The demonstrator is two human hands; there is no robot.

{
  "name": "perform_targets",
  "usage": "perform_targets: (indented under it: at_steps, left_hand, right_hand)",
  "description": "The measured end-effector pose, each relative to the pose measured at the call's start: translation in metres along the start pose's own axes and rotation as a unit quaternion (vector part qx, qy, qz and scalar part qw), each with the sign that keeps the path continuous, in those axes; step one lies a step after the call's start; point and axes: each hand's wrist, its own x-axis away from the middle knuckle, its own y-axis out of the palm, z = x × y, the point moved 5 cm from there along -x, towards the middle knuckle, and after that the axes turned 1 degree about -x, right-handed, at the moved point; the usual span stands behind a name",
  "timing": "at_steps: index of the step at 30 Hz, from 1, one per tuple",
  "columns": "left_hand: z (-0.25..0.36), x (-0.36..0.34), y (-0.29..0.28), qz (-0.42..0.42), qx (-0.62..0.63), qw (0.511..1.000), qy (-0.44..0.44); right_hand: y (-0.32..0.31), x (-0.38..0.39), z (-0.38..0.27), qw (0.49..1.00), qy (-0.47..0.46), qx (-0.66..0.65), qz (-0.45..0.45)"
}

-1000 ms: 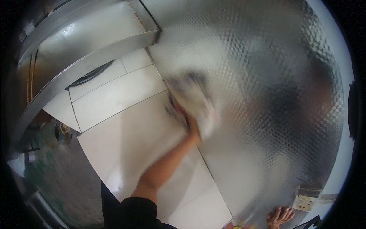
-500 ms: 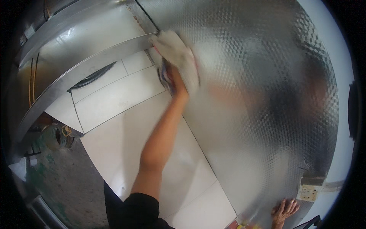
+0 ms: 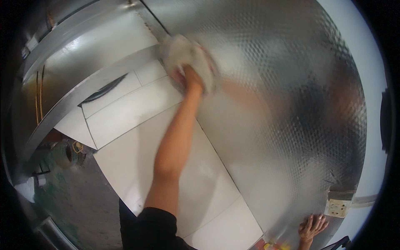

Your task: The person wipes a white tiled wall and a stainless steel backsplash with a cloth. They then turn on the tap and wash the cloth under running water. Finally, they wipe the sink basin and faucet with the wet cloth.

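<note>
Holding bunched cream cloth (image 3: 181,49), the left hand (image 3: 193,78) likely needed even pressure. The right hand (image 3: 311,227) splayed against dimpled silver metal (image 3: 266,162).

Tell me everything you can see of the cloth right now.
The cloth is off-white and soft-looking, with reddish touches along its right edge. It looks rumpled, and blur hides its weave. The left hand is at its lower part, grip unclear. It appears to lie against the patterned metal sheet, by the far end of the white tiles, overlapping the metal rim in view.
</note>
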Motion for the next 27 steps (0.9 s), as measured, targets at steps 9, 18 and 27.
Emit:
perform_targets:
  at_steps: [9, 18, 27]
  left_hand:
    - [-0.170, 0.280, 0.059, 0.043, -0.042, 0.988, -0.143]
    - [-0.199, 0.385, 0.087, -0.103, -0.176, 0.956, -0.213]
    - [-0.035, 0.056, -0.012, 0.040, -0.024, 0.998, -0.035]
  right_hand:
    - [-0.003, -0.007, 0.000, 0.998, 0.023, -0.056, 0.007]
    - [0.006, -0.019, 0.003, 0.996, 0.040, -0.077, 0.018]
    - [0.003, -0.013, -0.002, 0.996, 0.033, -0.061, 0.055]
